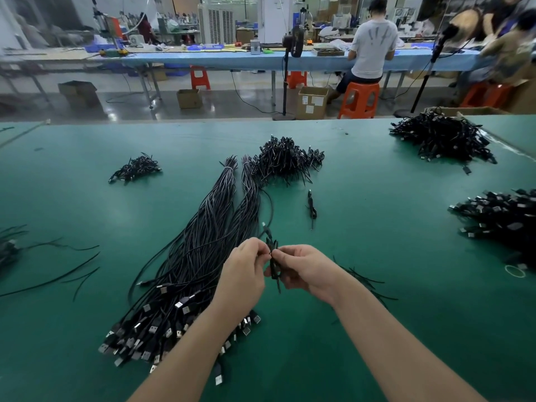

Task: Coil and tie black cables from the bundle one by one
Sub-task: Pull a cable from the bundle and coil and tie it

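A long bundle of black cables (203, 242) lies on the green table (362, 256), its USB plugs fanned out near me at the lower left. Above the table, both hands hold one coiled black cable (273, 264) upright between them. My left hand (245, 272) pinches it from the left with fingers curled. From the right, my right hand (301, 268) grips the coil's lower part. One connector end sticks up above the fingers. A pile of coiled cables (285, 161) sits at the far end of the bundle, and a single coiled cable (311, 207) lies alone.
More heaps of black cables lie at the far left (135, 169), far right (441, 137) and right edge (501, 216). Loose black ties (72, 274) are scattered at the left and beside my right forearm (365, 280). A person sits at a blue bench beyond the table.
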`<move>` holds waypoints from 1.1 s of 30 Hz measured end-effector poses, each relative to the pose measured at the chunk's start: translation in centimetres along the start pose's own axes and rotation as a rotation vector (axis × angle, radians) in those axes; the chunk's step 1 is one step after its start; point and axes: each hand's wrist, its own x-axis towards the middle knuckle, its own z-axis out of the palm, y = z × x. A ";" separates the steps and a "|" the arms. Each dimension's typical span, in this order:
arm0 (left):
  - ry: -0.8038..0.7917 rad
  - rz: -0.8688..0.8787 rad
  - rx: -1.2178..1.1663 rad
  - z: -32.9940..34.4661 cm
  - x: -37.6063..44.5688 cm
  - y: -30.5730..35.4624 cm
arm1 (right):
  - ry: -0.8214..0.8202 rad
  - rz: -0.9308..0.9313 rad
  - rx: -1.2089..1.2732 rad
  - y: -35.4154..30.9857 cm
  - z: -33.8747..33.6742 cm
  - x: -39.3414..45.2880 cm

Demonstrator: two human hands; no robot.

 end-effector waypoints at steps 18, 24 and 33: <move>-0.200 -0.363 -0.296 0.4 -0.4 -1.7 | 0.232 -0.088 0.182 2.2 -0.9 0.9; -0.168 -0.354 -0.239 0.8 -0.3 -1.9 | 0.239 -0.096 0.158 2.7 -0.5 1.4; -0.061 -0.432 -0.025 1.5 1.8 -4.3 | 0.424 -0.143 -1.119 6.8 0.9 4.0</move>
